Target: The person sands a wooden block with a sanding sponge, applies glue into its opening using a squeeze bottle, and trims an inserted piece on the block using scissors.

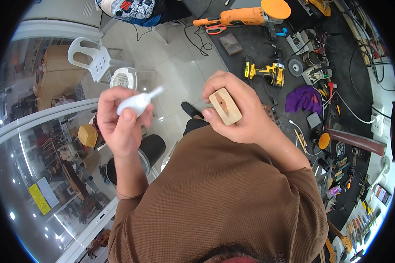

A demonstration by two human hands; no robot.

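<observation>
My left hand (pixel 123 118) is closed around a small white squeeze bottle (pixel 135 105). Its thin nozzle tilts up and to the right, toward my other hand but apart from it. In my right hand (pixel 241 107) is a pale wooden block (pixel 225 106) with rounded corners, gripped between thumb and fingers. A darker patch with a small hole marks the middle of the face turned up. Both hands are held in the air in front of my brown shirt.
A dark workbench along the right carries a yellow cordless drill (pixel 267 70), an orange angle grinder (pixel 241 16), a purple cloth (pixel 303 99) and many small tools. White chairs (pixel 90 57) stand at the upper left. A glass partition (pixel 52 175) and a black bin (pixel 151 151) are on my left.
</observation>
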